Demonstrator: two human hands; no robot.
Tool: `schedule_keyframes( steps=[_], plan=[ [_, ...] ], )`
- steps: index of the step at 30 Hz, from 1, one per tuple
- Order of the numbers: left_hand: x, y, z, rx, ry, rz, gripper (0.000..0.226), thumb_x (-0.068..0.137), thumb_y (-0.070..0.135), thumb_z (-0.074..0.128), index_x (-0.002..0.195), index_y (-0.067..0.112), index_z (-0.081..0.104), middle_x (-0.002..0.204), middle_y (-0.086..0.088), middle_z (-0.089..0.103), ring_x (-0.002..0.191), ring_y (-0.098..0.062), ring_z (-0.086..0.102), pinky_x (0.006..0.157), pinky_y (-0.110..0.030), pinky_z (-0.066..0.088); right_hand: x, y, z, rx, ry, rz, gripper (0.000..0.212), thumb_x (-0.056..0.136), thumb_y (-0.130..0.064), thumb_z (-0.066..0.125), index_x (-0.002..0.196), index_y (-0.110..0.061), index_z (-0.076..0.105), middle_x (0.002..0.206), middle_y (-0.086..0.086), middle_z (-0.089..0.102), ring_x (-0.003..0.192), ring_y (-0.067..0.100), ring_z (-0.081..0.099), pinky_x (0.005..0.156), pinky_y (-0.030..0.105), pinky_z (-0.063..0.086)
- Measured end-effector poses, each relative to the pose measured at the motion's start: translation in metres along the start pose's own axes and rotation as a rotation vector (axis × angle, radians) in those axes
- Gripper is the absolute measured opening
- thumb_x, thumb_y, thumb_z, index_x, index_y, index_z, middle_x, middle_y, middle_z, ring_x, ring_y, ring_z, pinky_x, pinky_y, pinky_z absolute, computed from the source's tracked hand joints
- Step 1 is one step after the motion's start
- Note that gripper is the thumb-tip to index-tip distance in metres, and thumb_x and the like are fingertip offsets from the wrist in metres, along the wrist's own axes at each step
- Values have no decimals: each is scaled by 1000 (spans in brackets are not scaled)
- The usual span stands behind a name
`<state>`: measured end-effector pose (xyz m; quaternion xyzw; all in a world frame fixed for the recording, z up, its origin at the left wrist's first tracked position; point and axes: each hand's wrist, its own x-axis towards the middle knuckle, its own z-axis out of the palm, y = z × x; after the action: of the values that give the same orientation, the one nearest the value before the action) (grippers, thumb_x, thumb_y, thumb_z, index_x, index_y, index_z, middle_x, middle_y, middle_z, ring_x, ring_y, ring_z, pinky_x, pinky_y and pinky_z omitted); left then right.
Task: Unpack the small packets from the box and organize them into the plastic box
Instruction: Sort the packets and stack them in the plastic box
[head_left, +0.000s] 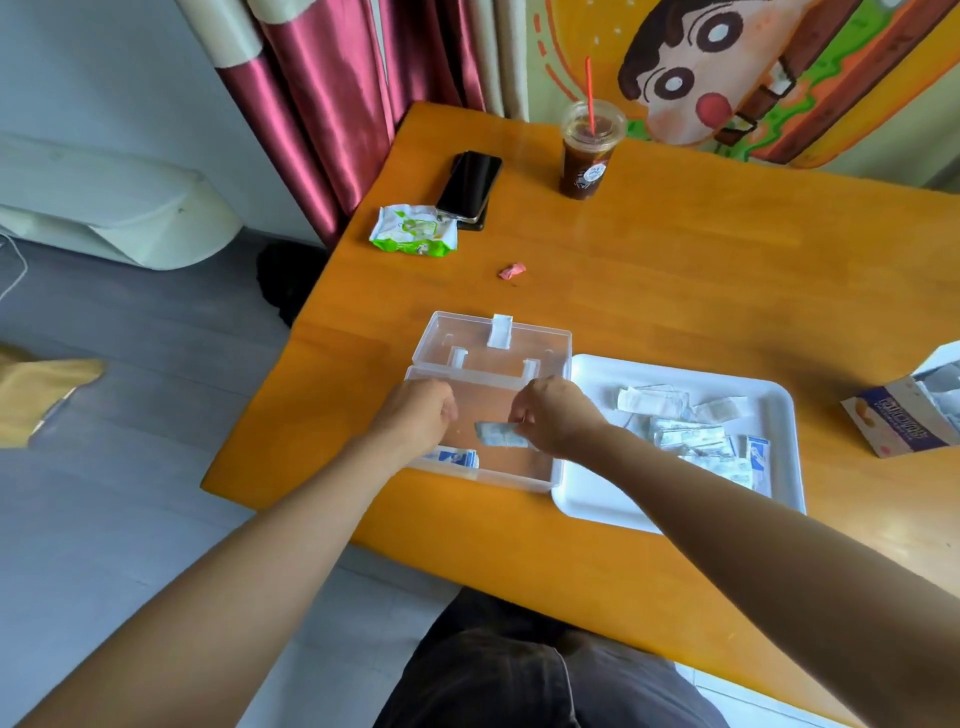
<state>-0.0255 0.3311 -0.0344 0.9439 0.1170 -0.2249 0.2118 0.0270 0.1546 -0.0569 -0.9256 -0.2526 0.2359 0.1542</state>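
Observation:
A clear plastic box (540, 480) lies open on the orange table, its lid (467, 338) folded back. My right hand (558, 415) pinches a small packet (496, 435) over the box's inside. My left hand (423, 413) hovers over the box's left part with curled fingers; whether it holds anything is hidden. A few blue-and-white packets (452, 458) lie in the box's near left corner. Several loose packets (696, 434) are piled in a white tray (587, 499) to the right. The opened cardboard box (893, 421) stands at the far right edge.
At the back of the table are an iced drink with a red straw (587, 150), a black phone (469, 184), a green wipes pack (413, 231) and a pink wrapper scrap (511, 271). The table's left edge (291, 332) drops to grey floor.

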Motion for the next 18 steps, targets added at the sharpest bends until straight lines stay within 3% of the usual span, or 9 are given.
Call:
schedule_keyframes(
  steps=[4, 10, 18],
  plan=[
    [7, 1, 16, 66, -81, 114, 24, 95, 5, 49, 108, 11, 68, 117, -8, 64, 106, -25, 58, 91, -34, 49, 4, -11, 20, -140, -138, 38, 18, 85, -9, 63, 102, -8, 70, 100, 10, 70, 89, 26, 66, 76, 30, 55],
    [19, -11, 34, 94, -225, 97, 27, 93, 4, 54, 113, 17, 67, 121, -3, 63, 107, -22, 58, 91, -30, 49, 9, -19, 33, -237, -269, 51, 21, 91, -6, 55, 110, 1, 62, 106, 13, 66, 97, 26, 65, 78, 28, 51],
    [25, -19, 38, 111, -287, 155, 26, 93, 13, 57, 114, 18, 70, 120, -4, 65, 109, -20, 56, 89, -33, 50, 10, -20, 42, -246, -275, 73, 25, 89, -1, 56, 113, -5, 63, 108, 11, 66, 98, 28, 65, 82, 32, 55]
  ],
)
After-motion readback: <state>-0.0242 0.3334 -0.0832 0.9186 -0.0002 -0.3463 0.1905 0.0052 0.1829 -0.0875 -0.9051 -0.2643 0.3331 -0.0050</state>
